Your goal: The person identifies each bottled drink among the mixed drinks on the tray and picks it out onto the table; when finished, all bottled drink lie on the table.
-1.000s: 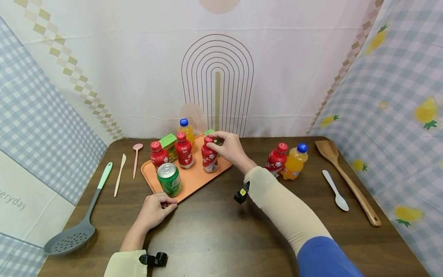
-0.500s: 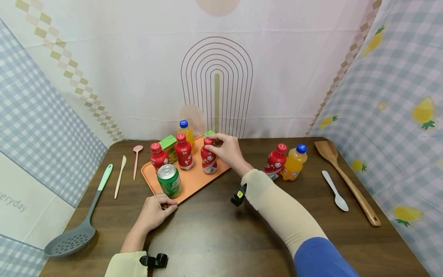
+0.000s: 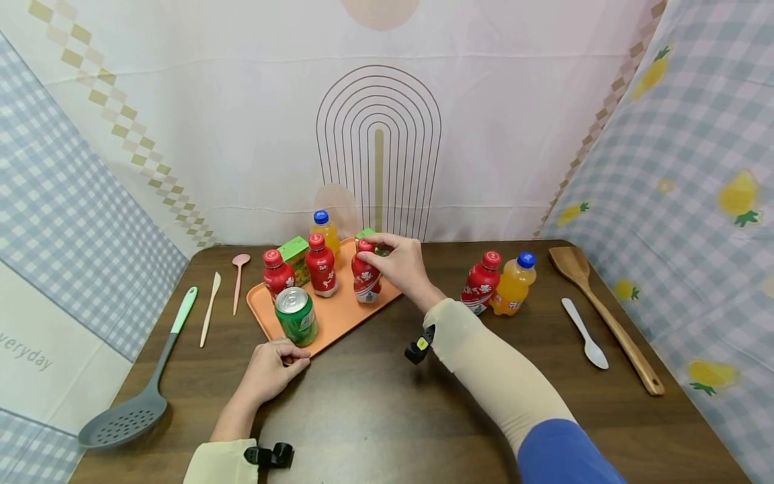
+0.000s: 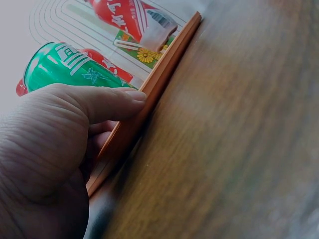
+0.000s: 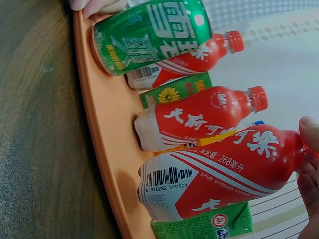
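One red, white-bottomed plastic bottle (image 3: 366, 281) has stood unmoved over the last second at the right of the shallow orange tray (image 3: 334, 316), seemingly already set down, its neck pinched in a nearly closed grip by the right hand (image 3: 400, 263), while the left hand (image 3: 270, 371) pinches the tray's near corner.

A tray (image 3: 338, 317) on the table (image 3: 375, 410) holds a Sprite can (image 3: 296, 319) at its near corner, three Tianfu Cola bottles (image 3: 322, 270) behind, two cartons (image 3: 293, 251) farther back; a soda bottle (image 3: 328, 233) stands behind the middle cola. Left of the tray: long-handled spoon (image 3: 241, 259), knife (image 3: 209, 312), then skimmer (image 3: 123, 422). Right: a fourth cola bottle (image 3: 480, 284) beside a second soda bottle (image 3: 514, 286), then a small spoon (image 3: 595, 353), with a spatula (image 3: 618, 326) outermost
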Demonstrator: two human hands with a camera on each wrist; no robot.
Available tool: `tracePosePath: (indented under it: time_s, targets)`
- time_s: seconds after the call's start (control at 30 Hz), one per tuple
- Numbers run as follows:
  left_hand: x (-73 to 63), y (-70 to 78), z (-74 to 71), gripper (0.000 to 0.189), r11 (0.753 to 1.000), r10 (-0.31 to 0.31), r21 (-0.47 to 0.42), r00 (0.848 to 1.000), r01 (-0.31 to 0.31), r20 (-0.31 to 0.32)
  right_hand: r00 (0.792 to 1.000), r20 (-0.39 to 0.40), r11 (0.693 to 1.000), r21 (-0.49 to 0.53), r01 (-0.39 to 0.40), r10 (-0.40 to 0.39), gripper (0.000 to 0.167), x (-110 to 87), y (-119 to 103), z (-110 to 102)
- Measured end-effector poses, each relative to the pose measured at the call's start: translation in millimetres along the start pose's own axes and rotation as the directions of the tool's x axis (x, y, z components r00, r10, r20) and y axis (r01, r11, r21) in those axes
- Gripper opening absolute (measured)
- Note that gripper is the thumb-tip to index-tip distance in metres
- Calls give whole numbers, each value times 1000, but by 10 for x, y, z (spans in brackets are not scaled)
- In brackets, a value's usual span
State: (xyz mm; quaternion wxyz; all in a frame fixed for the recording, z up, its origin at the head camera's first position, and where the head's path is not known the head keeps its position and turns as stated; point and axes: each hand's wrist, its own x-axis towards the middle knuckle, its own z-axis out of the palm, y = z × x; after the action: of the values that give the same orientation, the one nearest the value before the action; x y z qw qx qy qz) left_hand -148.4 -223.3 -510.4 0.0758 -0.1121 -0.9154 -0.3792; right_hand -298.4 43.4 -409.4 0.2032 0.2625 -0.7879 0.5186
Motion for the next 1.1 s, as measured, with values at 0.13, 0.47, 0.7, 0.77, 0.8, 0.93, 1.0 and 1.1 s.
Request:
tracePosePath:
  time_s: [0.13,0.47,0.7,0.77,0.8,0.93,1.0,1.1]
  targets:
    - [-5,3,16,12,1000,6,-4,1000,-6,-2,999,-28,999,12,34,-34,29,-23,-12,-58]
    - [-19,23,23,10,1000,-10,-15,1000,10,11,995,-86,998,15,58,-56,28,-184,51,-316]
    - [-5,9,16,11,1000,20,-17,1000,-20,-5,989,-141,999,-15,41,-42,29,-287,136,-602]
    - [-1,3,18,10,1000,25,-18,1000,-25,-4,988,-150,999,-26,34,-38,30,-315,161,-685]
    - [2,1,18,10,999,27,-18,1000,-28,-3,988,-153,999,-27,26,-30,31,-332,169,-727]
    - [10,-3,16,10,999,35,-17,999,-35,-4,987,-162,999,-28,-26,21,31,-402,199,-886]
    - [11,-5,13,10,999,34,-12,999,-34,-6,986,-160,999,-31,-44,39,31,-432,213,-959]
    - [6,-9,11,10,1000,28,-5,1000,-28,-9,987,-155,998,-43,-49,42,31,-465,236,-1057]
